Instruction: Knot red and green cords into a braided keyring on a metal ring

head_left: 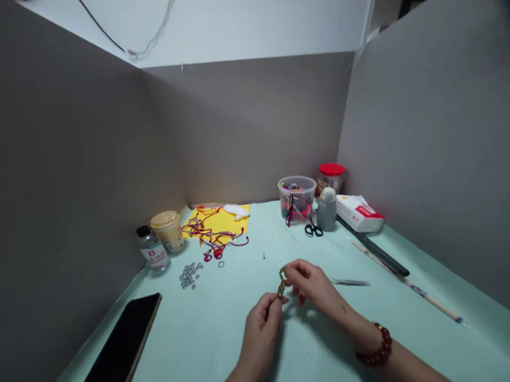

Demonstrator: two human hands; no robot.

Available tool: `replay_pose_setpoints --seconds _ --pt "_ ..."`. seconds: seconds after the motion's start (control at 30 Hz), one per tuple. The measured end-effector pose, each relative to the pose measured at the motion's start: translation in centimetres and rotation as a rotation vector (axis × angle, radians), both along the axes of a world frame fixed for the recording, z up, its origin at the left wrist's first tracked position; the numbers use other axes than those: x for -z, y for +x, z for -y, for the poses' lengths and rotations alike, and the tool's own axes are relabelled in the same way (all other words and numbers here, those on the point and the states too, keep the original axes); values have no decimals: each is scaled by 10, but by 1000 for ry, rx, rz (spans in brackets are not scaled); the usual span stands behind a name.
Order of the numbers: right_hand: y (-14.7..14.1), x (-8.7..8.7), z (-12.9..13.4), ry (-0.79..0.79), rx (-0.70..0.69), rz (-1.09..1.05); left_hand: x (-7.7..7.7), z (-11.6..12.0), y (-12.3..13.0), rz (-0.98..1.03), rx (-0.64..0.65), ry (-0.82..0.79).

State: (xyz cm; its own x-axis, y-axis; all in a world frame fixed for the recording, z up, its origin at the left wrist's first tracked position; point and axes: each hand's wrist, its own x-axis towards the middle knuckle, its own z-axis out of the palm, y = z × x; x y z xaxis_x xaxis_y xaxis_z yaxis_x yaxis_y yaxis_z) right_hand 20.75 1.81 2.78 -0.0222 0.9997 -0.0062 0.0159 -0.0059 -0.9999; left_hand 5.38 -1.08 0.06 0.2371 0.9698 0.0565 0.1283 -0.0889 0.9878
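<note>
From where I stand: the small green-and-orange cord piece (281, 289) is held up between the two hands, over the worktop (212, 347). Left hand (261, 326): thumb and forefinger clamped on its lower end, presumably to steady it. Right hand (312, 285): thumb and forefinger pinched at the green upper end, likely for fine control; the exact contact is partly hidden. Hands close together; whether they touch, cannot tell. Tweezers (351, 281) lie just beside the right hand, perhaps for easy reach. Small grey pieces (190, 275) sit grouped at left, probably so none stray. Red cords (223, 235) lie partly on yellow paper (222, 220), which likely makes them easier to see. Pose: left hand points up and inward; right forearm slants in from lower right, remaining fingers curled below.
</note>
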Motion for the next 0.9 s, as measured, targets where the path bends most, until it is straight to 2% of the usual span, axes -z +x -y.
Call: replay_pose_setpoints --seconds 0.13,0.23,0.4,0.5,0.7,0.9 --pt "-12 8 4 -50 -98 -62 1 -3 -1 86 -9 -13" --pt "-18 11 6 -17 -81 -85 3 -4 -1 126 -1 -12" --pt "-17 6 7 15 -50 -158 8 -4 -1 148 77 -81" --pt "-15 5 6 55 -14 -136 10 -4 -1 94 79 -72" --pt "-16 10 7 -16 -27 -215 8 -3 -4 -169 55 152" --pt "-8 0 5 19 -17 -307 3 0 -6 -187 62 138"
